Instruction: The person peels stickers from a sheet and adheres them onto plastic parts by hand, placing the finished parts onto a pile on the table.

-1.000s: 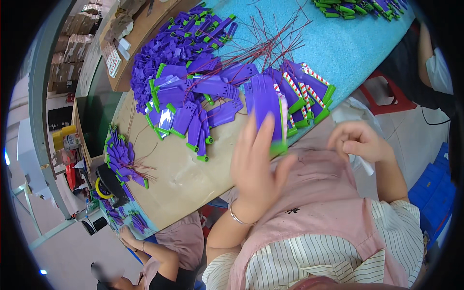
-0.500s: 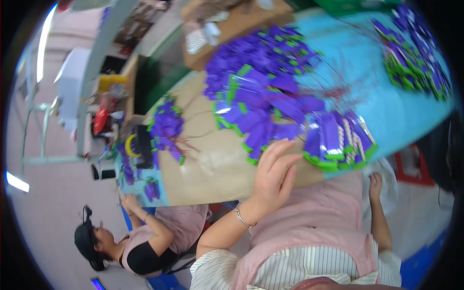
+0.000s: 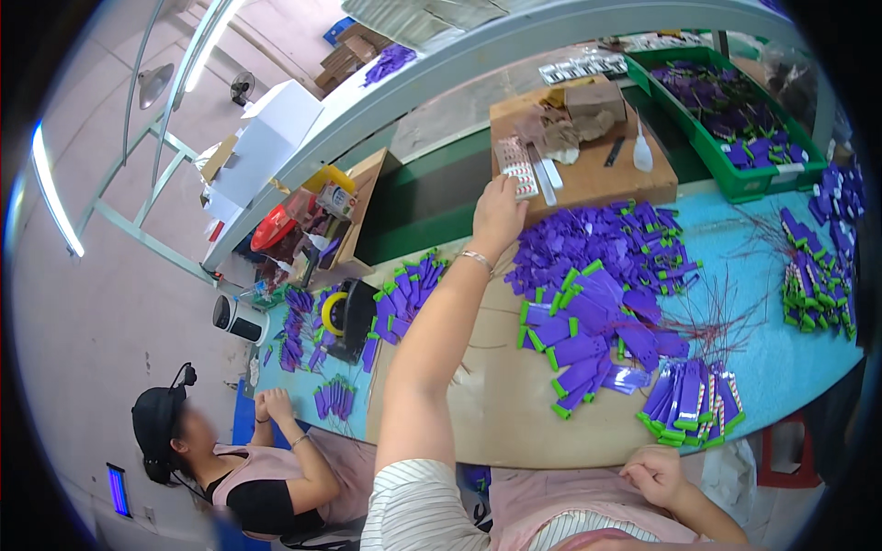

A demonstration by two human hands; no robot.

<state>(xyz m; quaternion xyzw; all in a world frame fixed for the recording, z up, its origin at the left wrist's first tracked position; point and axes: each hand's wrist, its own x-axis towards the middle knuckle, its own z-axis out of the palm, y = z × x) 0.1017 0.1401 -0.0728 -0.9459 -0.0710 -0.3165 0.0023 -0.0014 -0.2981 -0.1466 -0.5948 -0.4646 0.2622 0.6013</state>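
My left hand [image 3: 501, 216] reaches far forward over the table, its fingers bent down onto the near edge of a white label sheet with red marks [image 3: 521, 174]. That sheet lies on a brown cardboard box [image 3: 597, 179]; the fingertips are partly hidden. Close to the table's front edge is my right hand [image 3: 656, 473], curled closed in front of my pink apron; whatever it may hold is hidden. Between my hands spreads a large heap of flat purple pieces with green ends [image 3: 588, 335]. A fanned bundle of them [image 3: 689, 399], some with red-and-white striped strips, lies nearer my right hand.
A green crate [image 3: 735, 188] of purple pieces stands at the far right, above another pile [image 3: 813, 285]. Thin red wires [image 3: 717, 331] trail over the blue mat. Left are a tape dispenser [image 3: 354, 321] and a co-worker [image 3: 276, 468]. A metal shelf beam [image 3: 367, 119] crosses overhead.
My left hand has moved from the front of the purple heap up to the label sheet. My right hand has risen from beside my body to the table edge. The view has tilted up.
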